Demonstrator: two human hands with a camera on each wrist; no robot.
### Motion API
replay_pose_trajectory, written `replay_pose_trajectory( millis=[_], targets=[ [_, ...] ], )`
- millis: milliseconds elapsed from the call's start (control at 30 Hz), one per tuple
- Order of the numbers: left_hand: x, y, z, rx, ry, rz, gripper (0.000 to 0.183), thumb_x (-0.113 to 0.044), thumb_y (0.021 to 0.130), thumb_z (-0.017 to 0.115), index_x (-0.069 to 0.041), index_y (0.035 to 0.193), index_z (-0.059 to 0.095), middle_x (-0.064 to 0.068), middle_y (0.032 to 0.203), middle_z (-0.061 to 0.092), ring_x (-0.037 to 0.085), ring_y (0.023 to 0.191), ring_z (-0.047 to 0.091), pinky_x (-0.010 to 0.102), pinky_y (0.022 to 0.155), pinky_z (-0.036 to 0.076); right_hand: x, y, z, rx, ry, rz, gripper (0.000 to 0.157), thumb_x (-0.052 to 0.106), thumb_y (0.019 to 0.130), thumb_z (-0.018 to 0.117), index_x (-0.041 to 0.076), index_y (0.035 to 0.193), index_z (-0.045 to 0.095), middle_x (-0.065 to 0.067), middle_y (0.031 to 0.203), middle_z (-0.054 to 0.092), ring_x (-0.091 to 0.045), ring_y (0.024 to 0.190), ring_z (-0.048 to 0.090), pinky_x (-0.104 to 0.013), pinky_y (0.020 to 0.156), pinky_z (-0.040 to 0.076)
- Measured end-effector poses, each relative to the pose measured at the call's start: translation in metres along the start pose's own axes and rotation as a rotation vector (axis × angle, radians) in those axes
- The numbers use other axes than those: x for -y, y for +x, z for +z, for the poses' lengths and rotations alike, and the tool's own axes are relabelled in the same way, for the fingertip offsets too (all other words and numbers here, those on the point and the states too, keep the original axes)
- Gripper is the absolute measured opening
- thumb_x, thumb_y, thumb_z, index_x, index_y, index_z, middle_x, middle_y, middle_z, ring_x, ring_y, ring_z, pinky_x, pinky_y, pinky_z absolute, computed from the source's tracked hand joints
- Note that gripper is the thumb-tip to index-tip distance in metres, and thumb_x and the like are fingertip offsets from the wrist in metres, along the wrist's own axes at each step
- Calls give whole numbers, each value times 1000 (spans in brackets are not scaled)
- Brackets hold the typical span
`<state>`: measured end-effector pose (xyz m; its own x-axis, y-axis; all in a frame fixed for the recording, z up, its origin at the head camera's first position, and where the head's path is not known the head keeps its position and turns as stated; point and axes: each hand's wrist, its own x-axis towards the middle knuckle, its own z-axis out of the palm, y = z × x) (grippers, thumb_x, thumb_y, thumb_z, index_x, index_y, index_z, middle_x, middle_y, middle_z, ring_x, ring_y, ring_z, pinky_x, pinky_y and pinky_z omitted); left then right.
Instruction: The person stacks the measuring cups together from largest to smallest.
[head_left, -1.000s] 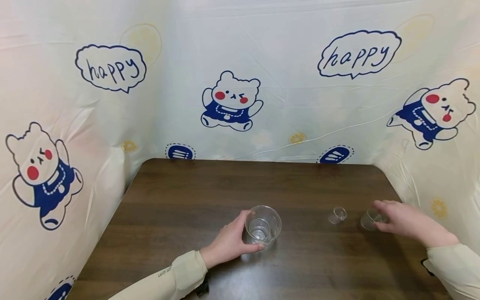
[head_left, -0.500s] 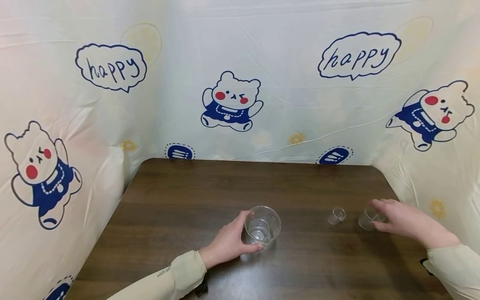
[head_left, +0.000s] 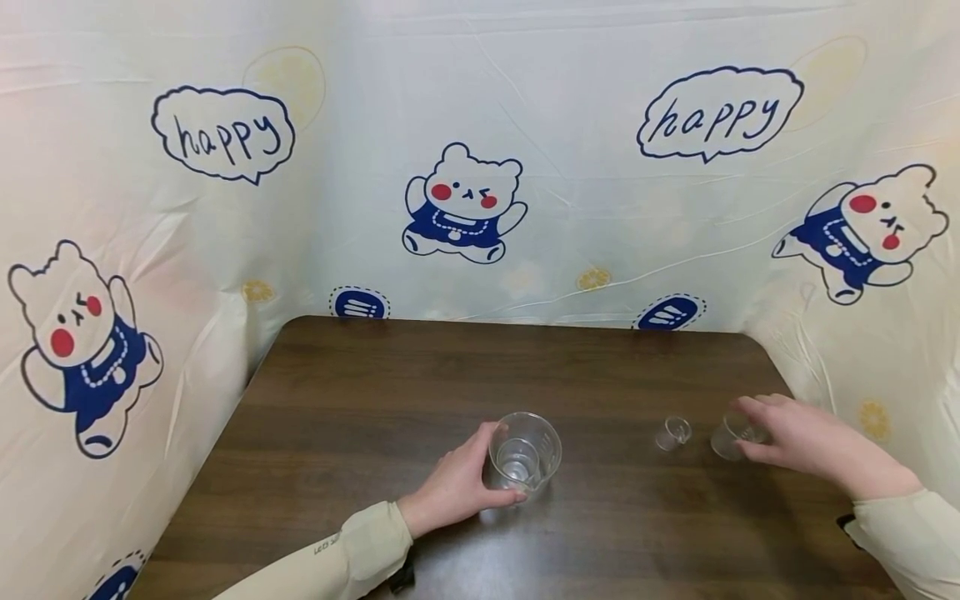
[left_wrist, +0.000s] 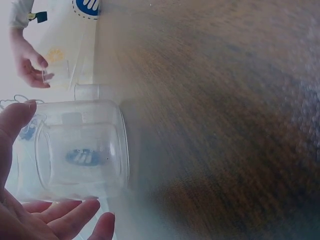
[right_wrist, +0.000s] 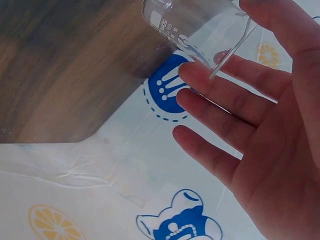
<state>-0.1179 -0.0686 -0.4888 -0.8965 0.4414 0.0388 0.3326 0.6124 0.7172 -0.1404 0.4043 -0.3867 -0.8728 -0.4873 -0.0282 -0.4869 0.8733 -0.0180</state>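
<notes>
On the table in the head view stands a large clear glass beaker, with a smaller beaker nested inside it. My left hand grips the large one from its left side, thumb at the front and fingers round the back. At the right, my right hand pinches a 50 ml glass beaker near its rim between thumb and fingers. Its white printed scale shows in the right wrist view, where the other fingers stretch out. The smallest beaker stands between the two hands, nearer the right one.
The dark wooden table has rounded back corners. A pale curtain with printed bears and lettering hangs behind it and along both sides. Pale sleeves cover both forearms.
The right hand has shifted slightly left with the 50 ml beaker, closer to the smallest beaker. The left hand keeps its hold on the large beaker in the same place.
</notes>
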Motion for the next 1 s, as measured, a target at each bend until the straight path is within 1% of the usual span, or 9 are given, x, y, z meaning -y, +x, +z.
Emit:
replay_pose_trajectory(
  millis=[200, 300, 433, 667, 800, 1000],
  targets=[
    [3, 0, 1, -2, -3, 2, 89, -54, 78, 87, -15, 145, 45, 5, 141, 61, 24, 112, 67, 48, 88, 54, 5, 4, -4, -1, -5, -18, 44, 28, 79, 89, 2, 108, 70, -1, 89, 70, -16, 74, 63, -40, 66, 57],
    [4, 0, 2, -3, -2, 4, 88, -54, 78, 87, -15, 144, 45, 5, 140, 62, 24, 111, 68, 47, 87, 54, 7, 5, -6, -17, -14, -33, 44, 29, 78, 89, 3, 108, 70, -3, 91, 72, -19, 76, 65, -42, 68, 57],
    [4, 1, 2, -6, 4, 9, 88, -55, 78, 87, -15, 144, 45, 5, 139, 62, 24, 110, 68, 47, 86, 54, 9, 6, -9, -49, -33, -56, 45, 29, 77, 89, 3, 108, 70, -1, 89, 71, -20, 75, 65, -43, 67, 57],
    [4, 0, 2, -7, 8, 9, 87, -55, 77, 87, -15, 143, 46, 5, 137, 63, 23, 110, 68, 46, 85, 54, 14, 8, -10, -96, -49, -94, 43, 30, 76, 89, 6, 106, 71, 5, 84, 67, -16, 72, 63, -40, 65, 55],
    [3, 0, 2, -5, 1, 7, 87, -55, 77, 87, -16, 143, 46, 3, 137, 63, 22, 109, 68, 46, 85, 54, 16, 9, -12, -80, -45, -94, 43, 31, 76, 90, 6, 105, 71, 5, 85, 68, -16, 72, 62, -40, 65, 56],
    [2, 0, 0, 4, -3, 0, 87, -55, 78, 87, -15, 143, 46, 2, 136, 63, 21, 109, 68, 45, 86, 54, 21, 12, -15, -64, -56, -94, 44, 33, 77, 89, 6, 106, 71, 3, 87, 69, -18, 75, 64, -43, 69, 57]
  ],
)
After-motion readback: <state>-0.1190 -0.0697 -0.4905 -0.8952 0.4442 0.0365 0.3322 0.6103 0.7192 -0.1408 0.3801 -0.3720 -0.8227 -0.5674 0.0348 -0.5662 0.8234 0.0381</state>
